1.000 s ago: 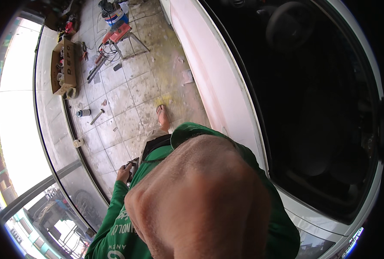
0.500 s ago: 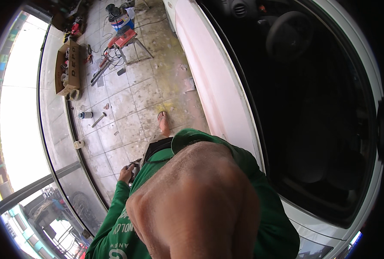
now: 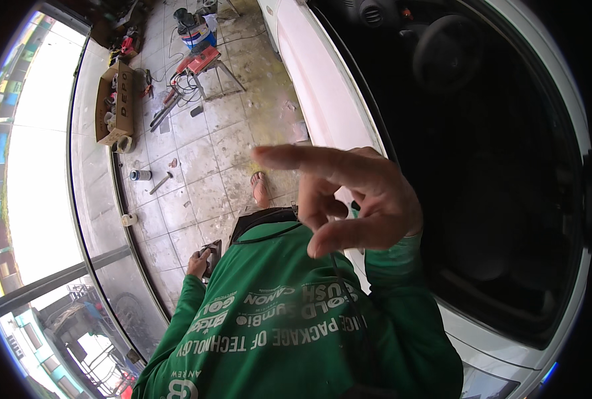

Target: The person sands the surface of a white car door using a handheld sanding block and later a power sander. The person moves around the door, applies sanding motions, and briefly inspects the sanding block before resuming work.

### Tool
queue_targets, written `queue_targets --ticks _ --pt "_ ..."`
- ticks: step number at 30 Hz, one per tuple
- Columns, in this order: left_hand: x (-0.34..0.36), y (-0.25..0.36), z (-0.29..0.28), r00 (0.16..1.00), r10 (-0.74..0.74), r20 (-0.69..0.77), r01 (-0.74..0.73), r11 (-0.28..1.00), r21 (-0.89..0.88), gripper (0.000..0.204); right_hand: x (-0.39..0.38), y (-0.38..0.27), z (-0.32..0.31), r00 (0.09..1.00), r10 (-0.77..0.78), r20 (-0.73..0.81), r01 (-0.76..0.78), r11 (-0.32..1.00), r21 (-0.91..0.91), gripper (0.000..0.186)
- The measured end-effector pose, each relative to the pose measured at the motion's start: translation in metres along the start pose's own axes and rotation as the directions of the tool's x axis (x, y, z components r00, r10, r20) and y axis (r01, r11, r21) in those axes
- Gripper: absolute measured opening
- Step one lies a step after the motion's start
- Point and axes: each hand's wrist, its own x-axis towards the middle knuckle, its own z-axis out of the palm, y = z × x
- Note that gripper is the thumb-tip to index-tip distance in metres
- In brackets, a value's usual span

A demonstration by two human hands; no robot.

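My right hand [image 3: 366, 193] is raised in front of my green shirt, beside the white car. Its index finger stretches out to the left, the thumb stands apart below it, and the other fingers curl loosely. Nothing shows in its grasp. Down at my left side, my left hand [image 3: 197, 262] grips a dark flat-based tool [image 3: 212, 258] from above; the hand hides part of it, and its exact kind is unclear. The nearby car panel [image 3: 326, 80] is whitish with pinkish patches.
A red-topped stand [image 3: 202, 60] with cables is ahead, a blue bucket [image 3: 199, 38] behind it. Left lie a cardboard box [image 3: 124, 100], a can [image 3: 140, 175] and a hammer [image 3: 161, 183] on the tiled floor [image 3: 219, 139]. Glass panels [image 3: 89, 199] border the left.
My right hand has dropped from close before the camera and moved right, its index finger now extended. My left hand keeps its hold on the dark tool. The view has shifted slightly.
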Motion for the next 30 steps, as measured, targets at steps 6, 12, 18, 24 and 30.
queue_targets --ticks 6,12,18,24,30 --pt "0.002 -0.068 0.003 0.992 0.059 -0.108 -0.040 0.985 0.169 0.047 -0.146 0.052 -0.048 0.376 0.097 -0.922 -0.876 0.361 -0.319 0.066" --pt "-0.057 -0.023 0.043 0.994 -0.088 0.063 0.070 0.966 0.250 0.057 -0.210 0.093 -0.051 0.111 0.315 -0.943 -0.987 0.144 -0.068 0.080" --pt "-0.087 -0.046 0.021 0.999 -0.043 -0.029 0.051 0.925 0.377 0.053 -0.185 0.084 -0.031 0.263 0.348 -0.900 -0.961 0.182 -0.210 0.082" --pt "-0.091 -0.042 0.027 0.998 -0.053 0.021 0.046 0.972 0.231 0.048 -0.235 0.062 0.015 0.353 0.319 -0.879 -0.935 0.097 -0.341 0.088" --pt "-0.100 -0.064 0.034 0.999 0.038 -0.010 -0.035 0.977 0.208 0.045 -0.270 0.054 0.072 0.439 0.192 -0.878 -0.897 0.038 -0.440 0.092"
